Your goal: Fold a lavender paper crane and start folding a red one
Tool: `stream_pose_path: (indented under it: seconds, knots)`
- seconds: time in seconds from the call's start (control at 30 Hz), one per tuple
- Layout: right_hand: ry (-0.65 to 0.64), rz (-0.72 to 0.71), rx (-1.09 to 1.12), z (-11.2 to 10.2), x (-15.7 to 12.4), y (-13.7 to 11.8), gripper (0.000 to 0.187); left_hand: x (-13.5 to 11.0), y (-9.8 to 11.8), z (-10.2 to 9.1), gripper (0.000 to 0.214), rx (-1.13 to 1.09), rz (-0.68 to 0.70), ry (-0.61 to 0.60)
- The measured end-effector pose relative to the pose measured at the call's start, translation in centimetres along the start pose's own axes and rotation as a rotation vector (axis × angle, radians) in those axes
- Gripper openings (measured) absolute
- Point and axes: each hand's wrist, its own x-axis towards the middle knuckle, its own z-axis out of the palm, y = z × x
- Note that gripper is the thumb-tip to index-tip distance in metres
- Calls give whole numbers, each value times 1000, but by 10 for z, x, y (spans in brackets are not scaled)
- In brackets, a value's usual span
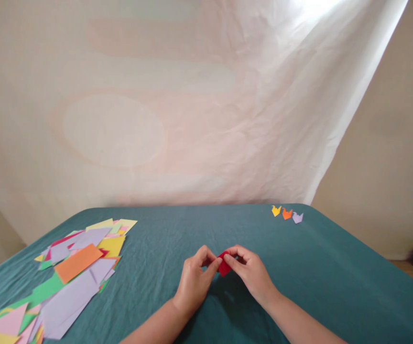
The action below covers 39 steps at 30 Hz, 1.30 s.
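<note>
A small folded piece of red paper (224, 268) is held between my two hands, a little above the green cloth near the front middle of the table. My left hand (197, 276) pinches its left edge between thumb and fingers. On the other side, my right hand (251, 272) grips the upper right part of the paper the same way. Parts of the paper are hidden behind the fingertips, so its full shape does not show.
A loose heap of coloured paper sheets (73, 291) spreads over the table's left side. Folded paper birds, yellow (276, 210), orange (287, 214) and lilac (298, 218), lie in a row at the far right. A pale sheet (192, 119) hangs behind the green-covered table (178, 229).
</note>
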Motion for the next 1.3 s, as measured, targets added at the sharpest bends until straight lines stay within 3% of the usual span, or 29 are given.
stream_pose_path:
  seconds: [0.07,0.2,0.47,0.77,1.03,1.3]
  knots:
    - [5,-15,-18,0,0,0,26,1,-2,1,7,-43,-32,-16]
    - [19,-46,-64,1,-2,-2,24,3,-5,1,17,-39,-78,-100]
    - [10,-47,-82,3,-4,-5,18,2,6,-3,23,152,3,-87]
    - [5,-23,-128,3,-5,-5,18,4,6,-3,18,153,2,-124]
    - [3,13,-126,2,-2,-2,19,3,-9,3,16,-34,-167,-218]
    - [-36,19,-57,3,-2,7,23,10,-14,-1,24,-264,-280,-91]
